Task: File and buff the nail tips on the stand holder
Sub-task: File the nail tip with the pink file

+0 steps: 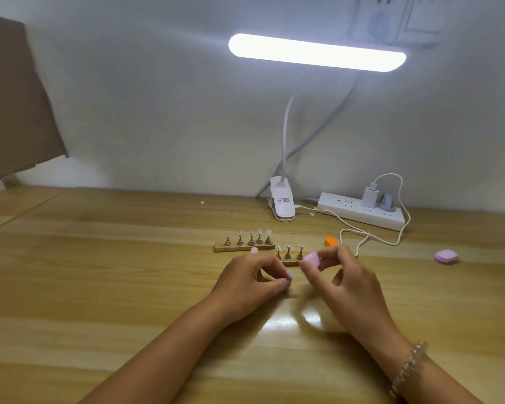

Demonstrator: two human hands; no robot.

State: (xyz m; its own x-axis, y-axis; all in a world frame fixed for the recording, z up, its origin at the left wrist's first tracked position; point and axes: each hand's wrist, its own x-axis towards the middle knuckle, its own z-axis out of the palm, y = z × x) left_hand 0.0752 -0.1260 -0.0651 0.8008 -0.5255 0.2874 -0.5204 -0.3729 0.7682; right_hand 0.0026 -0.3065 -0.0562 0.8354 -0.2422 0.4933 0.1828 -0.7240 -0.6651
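Observation:
Two wooden stand holders lie on the table. The far holder (242,246) carries several metal cones with clear nail tips. The near holder (289,262) is partly hidden behind my hands and shows three cones with tips. My left hand (251,277) pinches a small nail tip (289,276) between thumb and fingers. My right hand (341,275) pinches a pink buffer block (312,260), blurred, just right of that tip. One loose nail tip (254,250) lies by the far holder.
An orange file (330,241) lies behind my right hand. A second pink block (446,256) sits at the right. A clip lamp (282,205), a power strip (362,212) and a white cable (362,233) occupy the back of the wooden table (99,287).

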